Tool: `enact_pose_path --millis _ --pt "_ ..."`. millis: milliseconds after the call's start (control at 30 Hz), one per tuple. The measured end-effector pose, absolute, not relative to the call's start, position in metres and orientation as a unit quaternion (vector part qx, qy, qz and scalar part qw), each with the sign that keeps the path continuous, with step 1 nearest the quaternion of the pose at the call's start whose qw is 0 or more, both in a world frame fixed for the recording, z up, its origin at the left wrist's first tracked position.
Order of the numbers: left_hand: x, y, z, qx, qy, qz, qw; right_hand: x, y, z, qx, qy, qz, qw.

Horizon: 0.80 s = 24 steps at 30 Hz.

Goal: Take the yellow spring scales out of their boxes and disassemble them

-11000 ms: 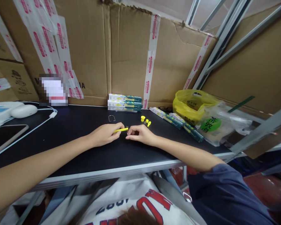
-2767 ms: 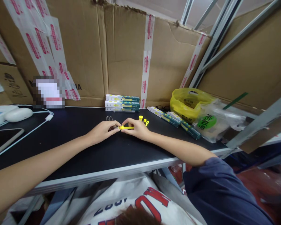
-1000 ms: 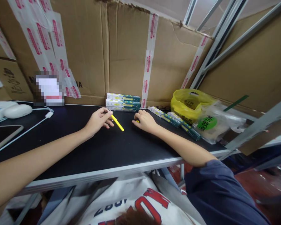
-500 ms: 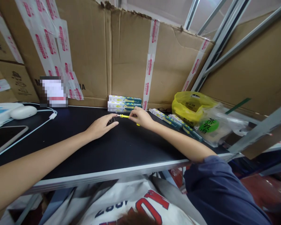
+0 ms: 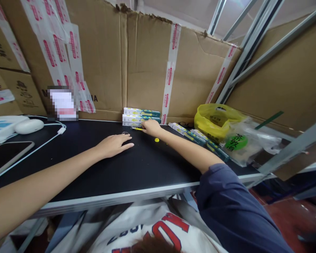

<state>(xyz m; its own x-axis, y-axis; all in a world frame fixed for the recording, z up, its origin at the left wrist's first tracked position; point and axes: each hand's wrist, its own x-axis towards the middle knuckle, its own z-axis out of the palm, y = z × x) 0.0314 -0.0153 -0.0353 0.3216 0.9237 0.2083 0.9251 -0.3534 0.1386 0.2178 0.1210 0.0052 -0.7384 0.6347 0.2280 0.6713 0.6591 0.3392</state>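
My left hand [image 5: 116, 146] rests low over the black table, fingers stretched and thumb apart, gripping nothing. By its fingertips lies a small dark loop, apparently coiled wire [image 5: 125, 133]. Farther forward, my right hand [image 5: 152, 127] has its fingers closed on a slim yellow screwdriver-like pen [image 5: 138, 129] with a clear or metallic front end pointing left. Its fingertips are partly hidden. Just behind it stands a stack of slim printed boxes [image 5: 140, 113]. A small round yellow cap [image 5: 157, 140] sits on the table below my right wrist.
More slim boxes [image 5: 191, 136] lie to the right, beside a yellow plastic bag [image 5: 218, 119] and a clear bag [image 5: 239, 146]. At left are a power strip [image 5: 1, 125], a white case [image 5: 28, 126], a cable and a phone [image 5: 10, 156]. Cardboard [image 5: 147, 63] walls the back.
My right hand has moved the yellow pen forward and slightly left, away from my left hand. The round yellow cap now lies on the table. My left hand no longer touches the pen's tip.
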Motion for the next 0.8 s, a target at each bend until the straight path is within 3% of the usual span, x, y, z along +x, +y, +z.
enact_pose_path --millis 367,600,800 --pt "0.026 -0.022 -0.015 -0.77 -0.619 -0.145 0.059 0.21 0.155 0.036 -0.408 -0.872 -0.236 0.129" --pt "0.027 -0.021 -0.017 -0.78 -0.589 -0.196 0.081 0.208 0.183 0.044 -0.43 -0.876 -0.2 0.092" --pt "0.027 -0.02 -0.022 -0.819 -0.546 -0.166 0.056 0.206 0.188 0.045 -0.434 -0.877 -0.187 0.091"
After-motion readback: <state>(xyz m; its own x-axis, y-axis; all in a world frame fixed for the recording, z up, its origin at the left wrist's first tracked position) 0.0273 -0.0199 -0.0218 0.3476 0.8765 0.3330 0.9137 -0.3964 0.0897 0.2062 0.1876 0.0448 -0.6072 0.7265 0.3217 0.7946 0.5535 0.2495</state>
